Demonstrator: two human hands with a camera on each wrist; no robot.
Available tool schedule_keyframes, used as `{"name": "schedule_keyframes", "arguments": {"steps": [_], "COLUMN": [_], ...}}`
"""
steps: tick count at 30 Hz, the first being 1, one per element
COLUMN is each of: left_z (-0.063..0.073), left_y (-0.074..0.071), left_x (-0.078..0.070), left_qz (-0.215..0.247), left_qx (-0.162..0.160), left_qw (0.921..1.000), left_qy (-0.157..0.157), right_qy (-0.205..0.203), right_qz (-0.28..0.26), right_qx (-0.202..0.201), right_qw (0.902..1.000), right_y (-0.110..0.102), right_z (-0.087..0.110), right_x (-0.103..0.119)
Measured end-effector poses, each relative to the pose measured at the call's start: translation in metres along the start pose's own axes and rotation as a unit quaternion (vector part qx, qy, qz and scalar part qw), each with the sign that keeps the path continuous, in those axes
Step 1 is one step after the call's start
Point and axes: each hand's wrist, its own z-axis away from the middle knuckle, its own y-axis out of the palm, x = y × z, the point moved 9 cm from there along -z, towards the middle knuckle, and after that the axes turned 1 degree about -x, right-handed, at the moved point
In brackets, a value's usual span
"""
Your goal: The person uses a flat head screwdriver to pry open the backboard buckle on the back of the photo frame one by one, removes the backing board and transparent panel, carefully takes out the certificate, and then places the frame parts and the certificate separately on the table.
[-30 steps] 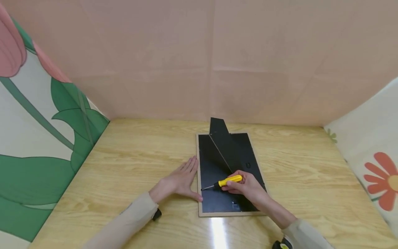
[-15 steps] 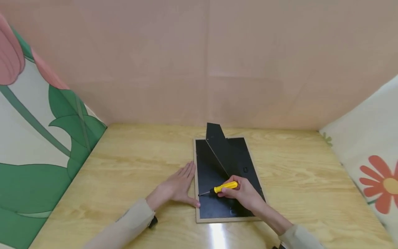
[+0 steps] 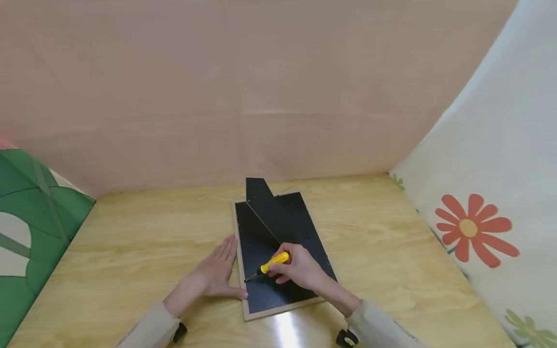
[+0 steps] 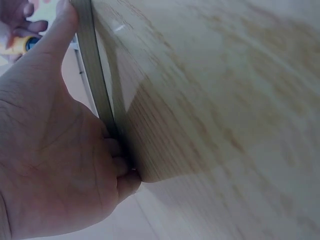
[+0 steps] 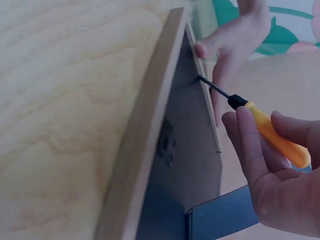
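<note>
A picture frame (image 3: 261, 302) lies back side up on the table, with a light wood border and a black backing. Its black stand leg (image 3: 265, 208) is raised and slants past the far edge. My right hand (image 3: 300, 268) pinches the yellow handle of a screwdriver (image 5: 272, 132). The screwdriver's tip meets a small dark tab at the frame's left border, as the right wrist view shows. My left hand (image 3: 213, 273) lies spread along that left edge, thumb on the near part of the border and fingers against its side.
The wood-grain table (image 3: 139, 232) extends around the frame on all sides. A pink cloth (image 3: 174, 96) hangs behind it. Flower-printed cloths border the left and the right (image 3: 487, 145). A metal ring hanger (image 5: 165, 142) sits on the backing.
The head view has swung to the right, so everything appears further left. Both hands keep their places at the frame; the screwdriver's handle is angled slightly more steeply in the view.
</note>
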Motion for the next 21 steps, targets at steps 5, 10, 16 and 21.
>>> {"name": "schedule_keyframes", "arguments": {"steps": [5,10,16,21], "left_z": [0.003,-0.003,-0.005,-0.004], "left_y": [0.0,0.001,0.006,0.01], "left_x": [0.004,0.003,0.009,0.014], "left_qz": [0.003,0.008,0.0,0.003], "left_qx": [-0.005,-0.004,0.014,0.021], "left_qw": [1.0,0.9999,0.9999,0.9997], "left_qy": [0.001,0.006,-0.008,-0.014], "right_qy": [-0.021,-0.053,-0.05,-0.06], "right_qz": [0.035,0.098,0.131,0.185], "right_qx": [0.003,0.007,0.014,0.011], "right_qw": [0.9992,0.9937,0.99,0.9808], "right_y": [0.007,0.014,0.023,0.036], "right_z": [-0.007,-0.013,-0.02,-0.024], "right_x": [0.014,0.033,0.045,0.058]}}
